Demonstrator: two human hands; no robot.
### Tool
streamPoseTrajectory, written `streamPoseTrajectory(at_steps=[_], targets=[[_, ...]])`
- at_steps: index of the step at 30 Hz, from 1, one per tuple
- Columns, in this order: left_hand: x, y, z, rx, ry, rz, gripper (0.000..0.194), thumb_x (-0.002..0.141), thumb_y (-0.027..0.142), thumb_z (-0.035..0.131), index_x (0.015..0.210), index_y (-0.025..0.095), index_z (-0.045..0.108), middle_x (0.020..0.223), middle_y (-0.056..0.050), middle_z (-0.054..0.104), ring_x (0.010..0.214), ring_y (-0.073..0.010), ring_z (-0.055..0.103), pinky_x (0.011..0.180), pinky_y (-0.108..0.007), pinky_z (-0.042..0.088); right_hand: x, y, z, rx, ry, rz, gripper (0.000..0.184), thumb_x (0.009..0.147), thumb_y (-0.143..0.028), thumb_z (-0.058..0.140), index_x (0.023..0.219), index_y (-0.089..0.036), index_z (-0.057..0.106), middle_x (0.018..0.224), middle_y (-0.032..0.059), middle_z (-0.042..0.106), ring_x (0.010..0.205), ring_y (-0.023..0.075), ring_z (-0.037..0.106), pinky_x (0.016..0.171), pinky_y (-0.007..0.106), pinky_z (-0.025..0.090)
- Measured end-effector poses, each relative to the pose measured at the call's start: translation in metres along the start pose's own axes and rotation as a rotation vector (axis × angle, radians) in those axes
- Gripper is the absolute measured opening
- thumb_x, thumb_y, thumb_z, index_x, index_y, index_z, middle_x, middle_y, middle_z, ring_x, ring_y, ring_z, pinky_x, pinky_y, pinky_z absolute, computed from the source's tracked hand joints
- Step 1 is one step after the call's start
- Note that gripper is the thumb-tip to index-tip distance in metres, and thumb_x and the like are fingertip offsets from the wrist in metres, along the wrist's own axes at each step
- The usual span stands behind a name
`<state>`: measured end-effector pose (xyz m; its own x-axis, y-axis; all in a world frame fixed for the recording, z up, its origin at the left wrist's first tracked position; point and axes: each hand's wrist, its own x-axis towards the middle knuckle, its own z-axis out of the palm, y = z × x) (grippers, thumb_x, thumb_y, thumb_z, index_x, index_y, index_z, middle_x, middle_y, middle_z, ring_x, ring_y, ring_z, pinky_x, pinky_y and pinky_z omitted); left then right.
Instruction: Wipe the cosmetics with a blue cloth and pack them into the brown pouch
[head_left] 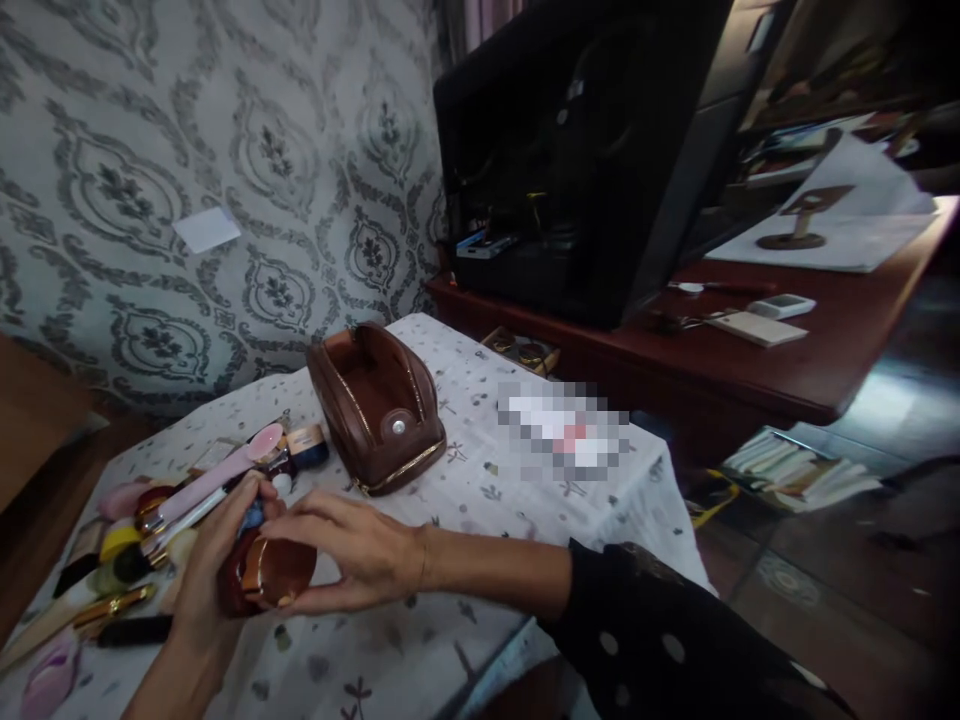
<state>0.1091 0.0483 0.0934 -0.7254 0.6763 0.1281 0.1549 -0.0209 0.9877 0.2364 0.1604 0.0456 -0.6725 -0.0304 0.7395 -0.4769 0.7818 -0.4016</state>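
Toward the near edge of a cloth-covered tabletop (480, 505), a person's left hand (214, 565) cups a copper-brown jar (291, 570) while the right hand (356, 548) closes its fingers around it, a two-handed handling step apparently calling for steady support.

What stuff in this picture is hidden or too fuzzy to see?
In the head view:
Reddish-brown container: partly covered by the left hand and right hand.
Blocky thing on the tablecloth: masked by pixels.
Brown bag: deepest inside lost in shadow.
Brown thing, far left: cut off by the edge.
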Motion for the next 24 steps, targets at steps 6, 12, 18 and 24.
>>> streamPoseTrajectory(at_steps=[6,12,18,24], targets=[[0.026,0.023,0.031,0.178,-0.112,0.174,0.037,0.075,0.048,0.07,0.097,0.019,0.07,0.087,-0.003,0.067,0.081,-0.0213,0.065,0.067,-0.028,0.054,-0.012,0.003,-0.036,0.018,0.281,0.046,0.065,0.089,-0.051,0.063,0.139,-0.016,0.04,0.112,0.0119,0.059,0.102,0.0197,0.06,0.091,0.032,0.053],[0.078,0.038,0.046,1.071,-0.23,0.906,0.053,0.086,0.016,0.045,0.137,0.025,0.056,0.145,-0.011,0.05,0.132,-0.0304,0.049,0.107,-0.048,0.046,-0.03,-0.002,-0.072,-0.018,0.338,0.143,0.055,0.086,-0.04,0.069,0.133,-0.02,0.048,0.099,0.007,0.061,0.086,0.0191,0.06,0.078,0.033,0.053],[0.104,0.042,0.058,1.326,-0.467,1.026,0.05,0.08,0.005,0.046,0.124,0.023,0.062,0.139,-0.008,0.058,0.136,-0.0286,0.045,0.096,-0.045,0.056,-0.04,0.002,-0.098,0.03,0.356,0.343,0.048,0.085,-0.039,0.07,0.127,-0.022,0.055,0.103,0.0086,0.065,0.09,0.0216,0.063,0.083,0.037,0.053],[0.1,0.039,0.055,1.435,-0.396,1.057,0.025,0.084,0.011,0.049,0.104,0.02,0.062,0.11,-0.011,0.064,0.124,-0.0291,0.05,0.073,-0.036,0.059,-0.008,0.017,-0.121,0.04,0.574,0.537,0.042,0.083,-0.04,0.069,0.12,-0.024,0.059,0.114,0.0093,0.064,0.103,0.0249,0.062,0.093,0.039,0.049]])
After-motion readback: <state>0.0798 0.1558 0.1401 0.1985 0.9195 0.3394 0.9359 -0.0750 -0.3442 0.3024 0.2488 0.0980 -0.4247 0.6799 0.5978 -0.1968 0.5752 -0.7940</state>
